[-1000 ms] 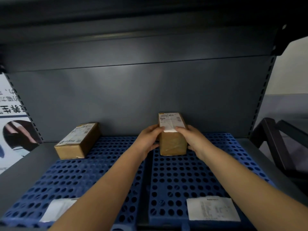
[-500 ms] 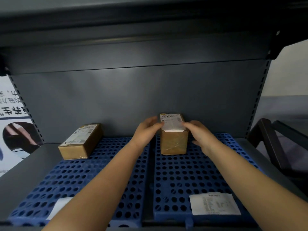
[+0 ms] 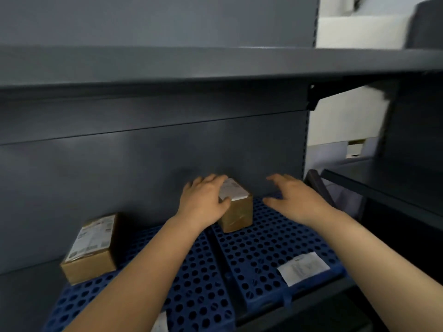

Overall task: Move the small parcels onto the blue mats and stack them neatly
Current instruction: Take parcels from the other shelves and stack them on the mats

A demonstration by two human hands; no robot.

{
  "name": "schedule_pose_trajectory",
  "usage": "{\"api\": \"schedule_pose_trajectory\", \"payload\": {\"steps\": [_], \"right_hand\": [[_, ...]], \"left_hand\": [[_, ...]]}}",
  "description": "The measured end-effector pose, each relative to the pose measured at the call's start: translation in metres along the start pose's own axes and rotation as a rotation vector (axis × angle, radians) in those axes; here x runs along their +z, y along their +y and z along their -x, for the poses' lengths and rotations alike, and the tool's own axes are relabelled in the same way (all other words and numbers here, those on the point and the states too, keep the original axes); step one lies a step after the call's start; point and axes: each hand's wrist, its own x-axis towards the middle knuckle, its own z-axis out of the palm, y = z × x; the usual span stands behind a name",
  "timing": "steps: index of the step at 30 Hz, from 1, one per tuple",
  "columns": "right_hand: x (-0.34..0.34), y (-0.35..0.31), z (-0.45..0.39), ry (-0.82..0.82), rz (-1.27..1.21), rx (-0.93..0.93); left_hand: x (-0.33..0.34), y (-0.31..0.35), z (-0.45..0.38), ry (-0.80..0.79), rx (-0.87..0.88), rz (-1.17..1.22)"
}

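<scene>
Here, two bare hands at a small parcel on the blue mats

Centre frame, the left hand [image 3: 203,202] rests on the upright brown parcel [image 3: 236,207], fingers draped over its white-labelled top and thumb against its left side, grasping it loosely; the parcel stands at the back of the right blue mat [image 3: 271,245], close to the grey back panel [image 3: 143,168] of the shelf. The right hand [image 3: 294,200] is released, fingers spread, hovering just right of the parcel and not touching it. At lower left a second parcel [image 3: 92,250] lies flat at the far left corner of the left blue mat [image 3: 191,279], well apart from the first. A white paper slip [image 3: 303,268] lies on the right mat's near corner
</scene>
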Motion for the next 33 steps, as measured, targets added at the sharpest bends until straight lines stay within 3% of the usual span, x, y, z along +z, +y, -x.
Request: {"api": "schedule_pose_trajectory", "payload": {"steps": [4,8,13,21,33], "right_hand": [[-0.010,-0.011,0.043,0.050,0.329,0.073],[-0.023,-0.012,0.089,0.088,0.479,0.158],[-0.046,-0.006,0.147,0.167,0.554,0.258],[-0.091,0.024,0.247,0.261,0.746,0.407],[-0.178,0.100,0.443,0.288,0.781,0.740]], "left_hand": [[-0.010,0.015,0.013,-0.015,0.134,-0.061],[-0.014,0.041,0.025,-0.015,0.230,-0.060],[-0.017,0.087,0.040,-0.063,0.336,-0.039],[-0.016,0.188,0.071,-0.001,0.539,0.009],[-0.017,0.410,0.157,0.003,0.812,0.236]]}}
